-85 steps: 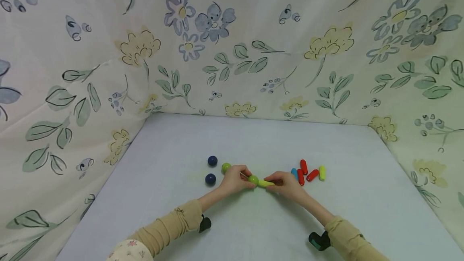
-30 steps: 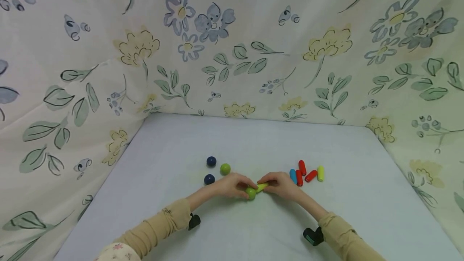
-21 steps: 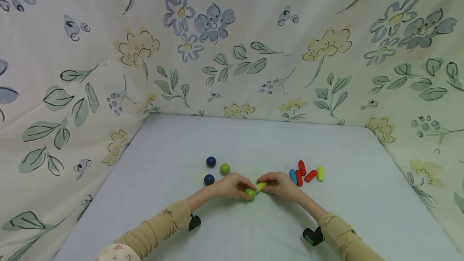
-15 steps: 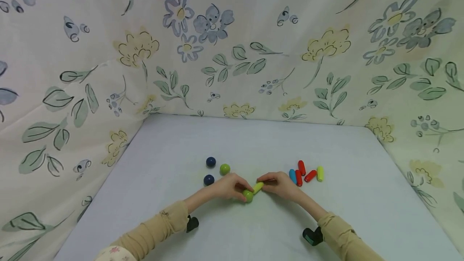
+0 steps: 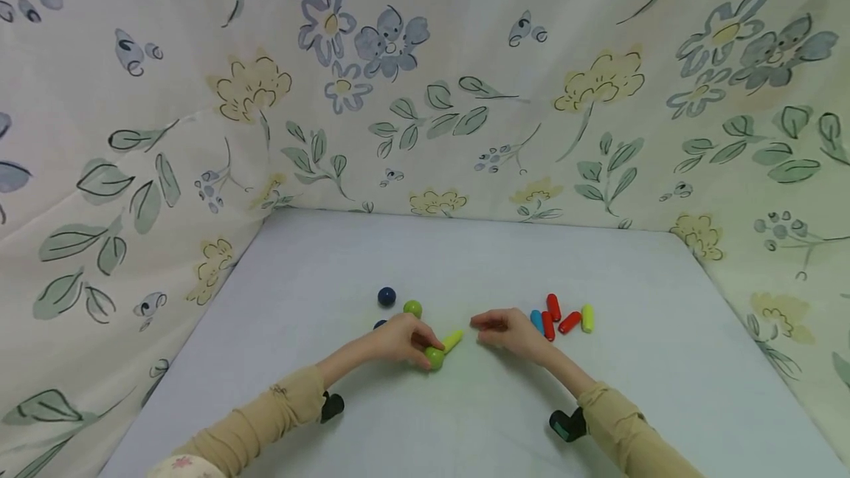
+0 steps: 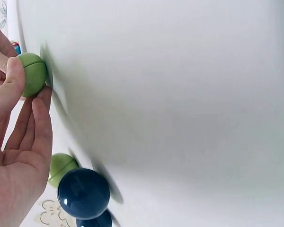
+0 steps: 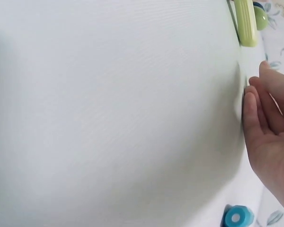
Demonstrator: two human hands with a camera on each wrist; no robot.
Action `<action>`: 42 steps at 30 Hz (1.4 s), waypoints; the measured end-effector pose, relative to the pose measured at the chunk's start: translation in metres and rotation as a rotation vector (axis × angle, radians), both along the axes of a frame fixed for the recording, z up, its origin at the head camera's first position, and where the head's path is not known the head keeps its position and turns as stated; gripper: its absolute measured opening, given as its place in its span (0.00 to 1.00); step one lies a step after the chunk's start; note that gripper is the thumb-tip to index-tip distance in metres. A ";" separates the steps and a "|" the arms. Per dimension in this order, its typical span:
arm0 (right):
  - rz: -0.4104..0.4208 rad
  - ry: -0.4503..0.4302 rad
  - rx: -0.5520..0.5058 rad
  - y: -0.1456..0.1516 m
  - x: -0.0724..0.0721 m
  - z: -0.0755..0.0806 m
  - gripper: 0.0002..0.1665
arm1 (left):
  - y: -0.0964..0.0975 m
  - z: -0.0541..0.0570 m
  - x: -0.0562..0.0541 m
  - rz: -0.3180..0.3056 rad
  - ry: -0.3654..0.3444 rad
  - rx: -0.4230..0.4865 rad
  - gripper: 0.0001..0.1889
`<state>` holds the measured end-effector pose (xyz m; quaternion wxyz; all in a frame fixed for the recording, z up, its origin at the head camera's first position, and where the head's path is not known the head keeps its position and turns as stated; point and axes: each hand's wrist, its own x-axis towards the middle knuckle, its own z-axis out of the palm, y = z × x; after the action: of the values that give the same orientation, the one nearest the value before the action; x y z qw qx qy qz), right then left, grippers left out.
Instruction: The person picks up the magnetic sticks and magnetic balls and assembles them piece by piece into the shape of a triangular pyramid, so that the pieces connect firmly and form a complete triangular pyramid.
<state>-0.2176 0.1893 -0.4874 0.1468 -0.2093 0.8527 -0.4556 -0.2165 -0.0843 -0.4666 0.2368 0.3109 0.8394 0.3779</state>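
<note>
In the head view my left hand [image 5: 397, 338] pinches a round green bead [image 5: 434, 358] between thumb and fingers, just over the white table. A yellow-green tube-shaped bead [image 5: 453, 341] sits against its far right side; whether a string joins them cannot be told. The left wrist view shows a groove line round the held green bead [image 6: 34, 75]. My right hand [image 5: 511, 332] is apart from the tube bead, its fingers loosely bent with nothing in them. In the right wrist view the ridged tube bead [image 7: 246, 23] lies beyond those fingertips.
Behind my left hand are a second green bead [image 5: 412, 308] and two dark blue beads [image 5: 387, 296], one partly hidden. Right of my right hand lie several red tube beads [image 5: 554, 307], a blue one [image 5: 537, 321] and a yellow one [image 5: 587, 318]. Floral cloth [image 5: 438, 131] encloses the table.
My right hand has let go of the yellow-green tube bead. My left hand has moved left and carried the green bead, with the tube bead following beside it. A thin strand seen earlier is no longer visible.
</note>
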 end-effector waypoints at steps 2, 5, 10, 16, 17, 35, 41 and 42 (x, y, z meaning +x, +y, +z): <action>-0.004 -0.009 -0.007 -0.002 -0.003 0.001 0.20 | -0.002 0.001 -0.002 0.000 -0.003 -0.014 0.14; -0.013 -0.017 -0.016 -0.008 -0.010 0.001 0.20 | -0.004 0.003 -0.003 -0.001 0.001 -0.027 0.14; -0.019 -0.026 -0.045 -0.019 -0.022 0.001 0.21 | -0.009 0.004 -0.004 -0.021 0.014 -0.030 0.14; -0.011 -0.030 -0.082 -0.036 -0.035 0.002 0.22 | -0.016 0.004 -0.005 -0.040 0.047 -0.047 0.15; -0.006 -0.029 -0.082 -0.040 -0.037 0.002 0.23 | -0.017 0.004 -0.004 -0.039 0.051 -0.053 0.15; 0.085 -0.030 -0.136 -0.088 -0.051 -0.005 0.24 | -0.025 0.007 0.001 -0.027 0.068 -0.031 0.15; 0.071 -0.021 -0.115 -0.098 -0.049 -0.003 0.23 | -0.025 0.008 0.002 -0.022 0.070 -0.035 0.15; 0.073 -0.016 -0.109 -0.100 -0.049 -0.003 0.23 | -0.025 0.008 0.002 -0.022 0.072 -0.034 0.15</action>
<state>-0.2666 0.0896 -0.4900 0.1582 -0.2443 0.8173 -0.4973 -0.2149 -0.1097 -0.4588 0.2158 0.3294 0.8503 0.3492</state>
